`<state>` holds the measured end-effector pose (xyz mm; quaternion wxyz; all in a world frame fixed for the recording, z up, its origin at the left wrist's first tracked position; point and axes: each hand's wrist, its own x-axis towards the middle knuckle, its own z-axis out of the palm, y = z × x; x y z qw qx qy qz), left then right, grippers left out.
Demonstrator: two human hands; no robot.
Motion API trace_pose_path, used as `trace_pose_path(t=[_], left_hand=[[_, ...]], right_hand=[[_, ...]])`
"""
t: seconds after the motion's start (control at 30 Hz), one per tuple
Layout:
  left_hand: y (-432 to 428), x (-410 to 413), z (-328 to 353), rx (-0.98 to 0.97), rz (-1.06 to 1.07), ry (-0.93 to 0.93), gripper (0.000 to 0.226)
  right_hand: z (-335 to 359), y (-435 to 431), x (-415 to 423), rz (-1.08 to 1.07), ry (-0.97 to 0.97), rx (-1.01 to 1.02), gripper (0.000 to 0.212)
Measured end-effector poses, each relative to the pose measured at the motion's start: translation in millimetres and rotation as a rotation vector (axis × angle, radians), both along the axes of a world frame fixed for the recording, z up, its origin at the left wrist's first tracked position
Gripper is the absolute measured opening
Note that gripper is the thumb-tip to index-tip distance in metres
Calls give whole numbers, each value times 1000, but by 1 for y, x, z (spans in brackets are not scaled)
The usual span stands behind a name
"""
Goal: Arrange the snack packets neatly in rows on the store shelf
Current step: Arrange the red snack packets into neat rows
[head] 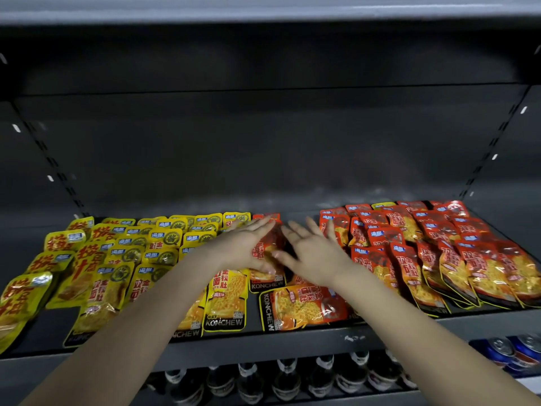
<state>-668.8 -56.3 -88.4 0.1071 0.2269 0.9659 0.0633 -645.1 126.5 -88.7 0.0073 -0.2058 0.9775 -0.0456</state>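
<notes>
Yellow snack packets (164, 244) lie in overlapping rows on the left half of the dark shelf (263, 341). Red packets (439, 247) fill the right half in rows. In the middle gap lie a few red packets: one (265, 250) between my hands, and one turned sideways (304, 306) at the front edge. My left hand (243, 244) rests flat with straight fingers on the middle red packet's left side. My right hand (313, 253) is spread open just to its right, thumb touching the packet.
The shelf's back half (263, 177) is bare dark metal under an upper shelf (263, 13). Slotted uprights (58, 171) run at both sides. Below stand dark bottles (287, 379), with blue cans (515, 353) at lower right.
</notes>
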Motion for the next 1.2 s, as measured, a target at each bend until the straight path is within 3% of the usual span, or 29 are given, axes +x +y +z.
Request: trace_pose_path(t=[0.1,0.37,0.73,0.87,0.97,1.13,1.2], left_hand=[[-3,15,19,99,20,60,95],[31,87,8,357,-66,22,68],[67,101,-26,352,-29,131,70],[68,98,-22,414,46,92,67],[66,94,-16,563,120,31,60],[55,82,2,776,178,-121,35],[47,79,8,868,192,-156,22]], right_hand=[[20,22,8,-14,70,-31,60],[-8,60,66,-66,-43,-55,52],[-34,57,99,-187,18,-214,54],[-39,55,101,-231,107,-284,58],[-44,56,104,-236,151,-322,59],[-34,51,108,-269,252,-646,43],[-28,42,109,-295,195,-803,43]])
